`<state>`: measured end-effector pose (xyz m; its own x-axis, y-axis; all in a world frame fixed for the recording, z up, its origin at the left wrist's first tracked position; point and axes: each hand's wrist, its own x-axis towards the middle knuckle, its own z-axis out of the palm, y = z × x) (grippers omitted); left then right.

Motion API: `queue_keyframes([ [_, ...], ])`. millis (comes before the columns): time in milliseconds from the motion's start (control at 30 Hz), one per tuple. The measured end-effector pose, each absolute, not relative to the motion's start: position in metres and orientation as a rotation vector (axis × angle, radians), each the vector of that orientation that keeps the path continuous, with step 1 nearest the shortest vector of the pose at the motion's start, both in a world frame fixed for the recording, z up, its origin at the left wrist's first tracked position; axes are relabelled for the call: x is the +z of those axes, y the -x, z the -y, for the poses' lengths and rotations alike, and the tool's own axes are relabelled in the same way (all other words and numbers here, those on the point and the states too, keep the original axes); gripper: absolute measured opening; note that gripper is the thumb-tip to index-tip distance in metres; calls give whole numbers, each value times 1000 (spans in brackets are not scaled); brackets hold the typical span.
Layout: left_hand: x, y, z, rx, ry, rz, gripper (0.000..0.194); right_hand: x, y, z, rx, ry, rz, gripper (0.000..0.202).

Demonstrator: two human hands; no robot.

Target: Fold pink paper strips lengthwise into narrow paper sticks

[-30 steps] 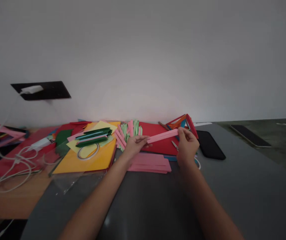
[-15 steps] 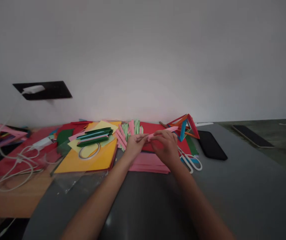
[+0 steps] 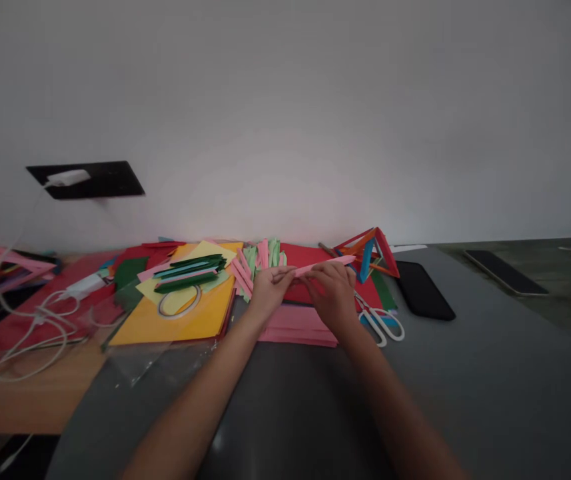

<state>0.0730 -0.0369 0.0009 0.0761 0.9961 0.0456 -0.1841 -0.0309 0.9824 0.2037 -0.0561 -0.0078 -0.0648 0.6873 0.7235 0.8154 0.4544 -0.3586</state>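
A narrow pink paper strip point(image 3: 306, 269) is held between my two hands, slanting up to the right. My left hand point(image 3: 269, 291) pinches its left end. Closed on the strip farther right is my right hand point(image 3: 334, 293), and the strip's tip sticks out past its fingers. Below them lies a stack of pink paper point(image 3: 295, 327), partly covered by my arms. Red paper point(image 3: 295, 256) is behind the hands. Pink and green folded strips point(image 3: 260, 257) lie just behind my left hand.
White-handled scissors point(image 3: 382, 325), a black phone point(image 3: 422, 291) and an orange, red and blue paper frame point(image 3: 376, 253) are on the right. Yellow paper point(image 3: 170, 330) with dark green strips point(image 3: 185, 275) and a tape roll point(image 3: 179, 313) lies left. White cables point(image 3: 40, 320) tangle far left.
The fingers of my right hand have shifted slightly on the pink strip, and more of the strip shows above them. Both hands stay in nearly the same place.
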Motion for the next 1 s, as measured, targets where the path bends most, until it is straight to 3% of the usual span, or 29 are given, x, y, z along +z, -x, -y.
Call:
queue_keyframes([
  [533, 5, -77, 44, 1233, -1379, -943, 30, -17, -208, 46, -3, 1418, 1540, 30],
  [1000, 0, -74, 41, 1217, -1393, -1044, 30, -17, -205, 48, 111, 1431, 1465, 24],
])
